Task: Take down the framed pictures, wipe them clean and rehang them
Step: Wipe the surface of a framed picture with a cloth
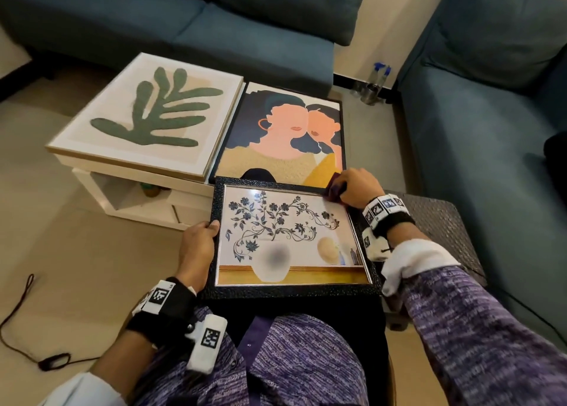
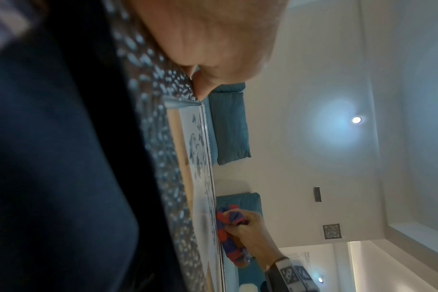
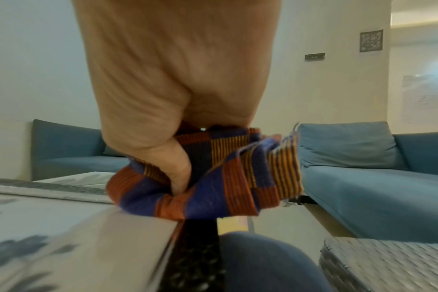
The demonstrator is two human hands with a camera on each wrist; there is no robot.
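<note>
**Cloth on the glass, three pictures off the wall**

Sofas close the space on two sides: one blue sofa [image 1: 190, 21] runs along the far side and a second blue sofa [image 1: 491, 129] along the right. Between them, in the corner on the floor, stand two spray bottles [image 1: 376, 83] with blue tops. A low white table [image 1: 138, 190] sits ahead of the person's knees, and a dark woven stool [image 1: 438, 221] lies under the right forearm. A dark cord [image 1: 18, 313] loops over the floor at the left.

Three framed pictures are in view. The leaf picture [image 1: 147, 111] lies flat on the white table. The portrait picture [image 1: 285, 141] lies just beside it, its near edge hidden behind the third. That third, the flower picture [image 1: 291, 240] in a black textured frame, rests on the person's lap, tilted slightly up.

The left hand [image 1: 199, 246] grips the flower picture's left edge, thumb on the front of the frame. The right hand [image 1: 356, 187] is bunched around one striped cloth [image 3: 213, 177] in orange, blue and yellow, pressing it on the picture's far right corner, where glass meets frame.
</note>
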